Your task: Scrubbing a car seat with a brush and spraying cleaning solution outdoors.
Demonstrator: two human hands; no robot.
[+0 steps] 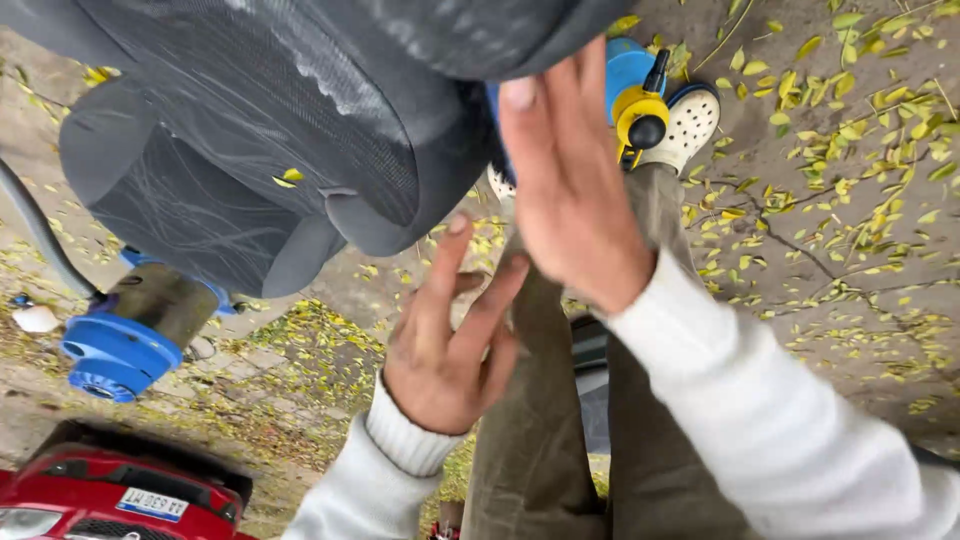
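**Two open hands at a grey car seat**

A grey car seat [270,130] fills the top left of the view, its fabric marked with pale streaks, and one small yellow leaf [291,176] lies on it. The right hand [570,190] is open and flat, fingers together, fingertips up against the seat's dark edge near the top centre; it grips nothing. The left hand [450,340] is lower, also open, fingers spread and pointing up toward the seat's underside; whether a fingertip touches the fabric cannot be told. Both arms wear white sleeves [760,420].

Below the hands are the person's olive trousers [540,440], and a white perforated clog [685,125] shows just right of the right hand. Beside the clog, near the top edge, sits a blue and yellow tool [638,100] with a black knob.

At the left edge a metal vacuum [135,325] with blue fittings stands on the ground, a grey hose [35,235] curving from it. The front of a red car [110,490] takes up the bottom left corner. Yellow leaves are scattered over the bare ground [850,250], thickest on the right side.
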